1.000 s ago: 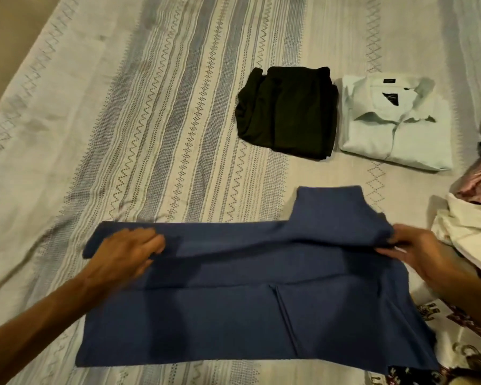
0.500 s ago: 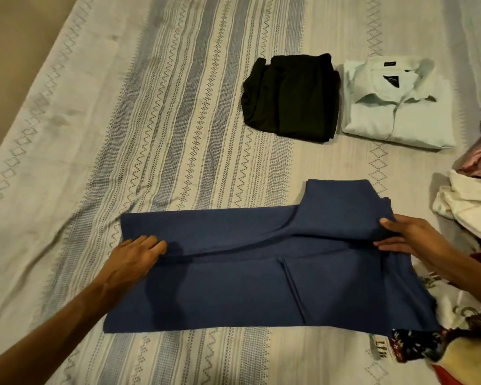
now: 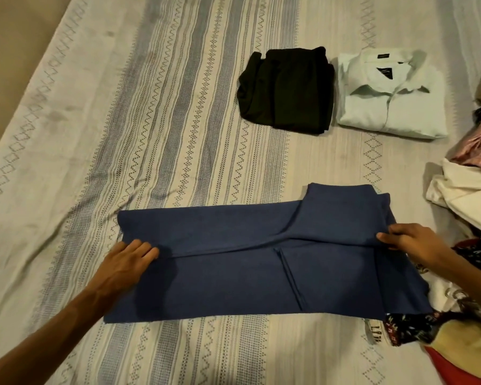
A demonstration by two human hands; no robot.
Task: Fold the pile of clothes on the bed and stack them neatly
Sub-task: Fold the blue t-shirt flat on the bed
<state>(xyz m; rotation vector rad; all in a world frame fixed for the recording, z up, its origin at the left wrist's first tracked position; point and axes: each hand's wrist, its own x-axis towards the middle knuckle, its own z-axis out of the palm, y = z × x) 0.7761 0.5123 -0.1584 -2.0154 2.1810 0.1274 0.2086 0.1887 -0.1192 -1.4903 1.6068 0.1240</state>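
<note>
A pale bedsheet [image 3: 161, 129] with grey zigzag stripes covers the bed, with perhaps bare floor [image 3: 17, 26] beyond its far-left edge.

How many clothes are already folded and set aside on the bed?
2: a black garment and a white collared shirt to its right, side by side beyond the blue garment being folded. Others may lie outside the view.

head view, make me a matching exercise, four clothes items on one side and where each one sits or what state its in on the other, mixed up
Things:
1. blue garment
2. black garment
3. white shirt
4. cream cloth

Places or states:
A. folded, collar showing, far right of the two folded items
B. unfolded, in the heap at the right edge
C. spread near the person, a hand at each end
D. folded, just left of the collared shirt

Pairs: 1-C, 2-D, 3-A, 4-B
</note>
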